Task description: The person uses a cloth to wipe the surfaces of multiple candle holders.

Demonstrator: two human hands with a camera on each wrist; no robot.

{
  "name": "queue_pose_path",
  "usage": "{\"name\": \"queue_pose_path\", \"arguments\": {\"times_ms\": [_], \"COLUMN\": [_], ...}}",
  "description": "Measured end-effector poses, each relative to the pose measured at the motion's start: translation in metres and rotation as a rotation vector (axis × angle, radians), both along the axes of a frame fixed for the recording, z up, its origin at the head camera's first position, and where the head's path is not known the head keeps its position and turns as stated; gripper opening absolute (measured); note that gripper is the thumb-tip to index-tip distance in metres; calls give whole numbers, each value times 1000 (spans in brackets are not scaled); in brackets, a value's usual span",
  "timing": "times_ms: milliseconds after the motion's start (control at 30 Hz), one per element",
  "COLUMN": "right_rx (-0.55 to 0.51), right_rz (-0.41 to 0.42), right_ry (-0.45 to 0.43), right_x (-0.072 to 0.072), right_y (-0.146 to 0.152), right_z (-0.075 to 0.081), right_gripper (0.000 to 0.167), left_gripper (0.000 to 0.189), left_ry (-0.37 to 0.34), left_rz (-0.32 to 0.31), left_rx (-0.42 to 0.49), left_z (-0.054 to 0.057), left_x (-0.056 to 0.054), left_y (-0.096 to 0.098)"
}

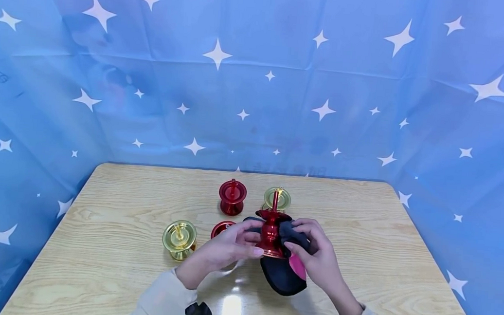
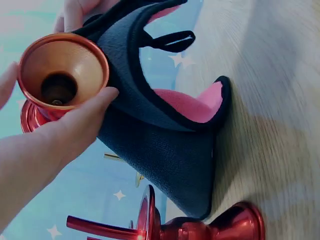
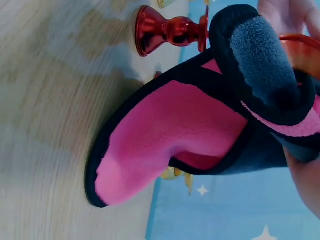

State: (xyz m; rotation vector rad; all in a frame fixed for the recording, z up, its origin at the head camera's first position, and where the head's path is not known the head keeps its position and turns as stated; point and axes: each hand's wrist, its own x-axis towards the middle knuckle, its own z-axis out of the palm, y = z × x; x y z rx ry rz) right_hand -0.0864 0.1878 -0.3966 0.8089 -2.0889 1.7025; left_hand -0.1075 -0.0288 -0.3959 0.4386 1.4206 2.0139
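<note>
Raised over the table, a shiny red candlestick (image 1: 270, 233) stands nearly upright between my two hands. My left hand (image 1: 228, 247) grips it low down, thumb at the rim of its base. That flared base shows hollow and coppery inside (image 2: 86, 65) in the left wrist view. With my right hand (image 1: 321, 257) I pinch a dark cloth (image 1: 282, 279) against the candlestick's right side. The cloth has a bright pink face (image 3: 170, 130), black edging and a small loop (image 2: 172, 42); its lower part hangs down toward the tabletop.
Behind my left hand is another red candlestick (image 1: 219, 228), partly hidden. A further red one (image 1: 232, 206) stands at the back. One gold candlestick (image 1: 179, 242) is at left; another (image 1: 285, 195) stands behind the held one. The wooden table (image 1: 112, 206) meets a blue star-patterned curtain (image 1: 256, 99).
</note>
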Motion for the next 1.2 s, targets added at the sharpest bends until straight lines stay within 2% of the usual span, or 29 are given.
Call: {"name": "queue_pose_path", "arguments": {"times_ms": [100, 200, 267, 333, 400, 533, 633, 767, 867, 967, 1033, 1100, 1200], "right_rx": [11, 102, 173, 222, 214, 73, -7, -15, -25, -27, -24, -12, 3], "right_rz": [-38, -122, -174, -202, -179, -39, 37, 53, 49, 57, 77, 95, 112], "right_ry": [14, 88, 153, 212, 212, 60, -52, -85, -87, -72, -47, -7, 43], "right_x": [1, 3, 5, 7, 8, 8, 7, 6, 5, 5, 4, 4, 3], "right_y": [-2, -6, -9, -10, -9, -1, 5, 10, 11, 11, 9, 8, 6], "right_z": [-2, -3, -2, 0, 3, 6, 6, 3, 2, 3, 4, 5, 5], "right_gripper": [34, 36, 36, 37, 37, 35, 33, 30, 29, 30, 30, 32, 34], "left_gripper": [64, 70, 72, 73, 75, 87, 95, 96, 80, 58, 47, 39, 33], "left_ry": [87, 191, 203, 168, 100, -13, 22, 150, 249, 266, 221, 133, 51], "left_rz": [69, 151, 171, 173, 156, 83, 44, 47, 88, 165, 242, 304, 365], "left_rx": [-148, -342, -376, -343, -256, -39, -1, -89, -203, -270, -261, -188, -129], "left_z": [2, 2, 1, 1, 0, 0, 0, 2, 8, 15, 21, 25, 32], "left_x": [3, 6, 5, 4, 3, 2, 1, 0, 0, 0, 1, 0, 0], "left_y": [5, 11, 12, 12, 10, 5, 4, 5, 3, 3, 6, 8, 8]}}
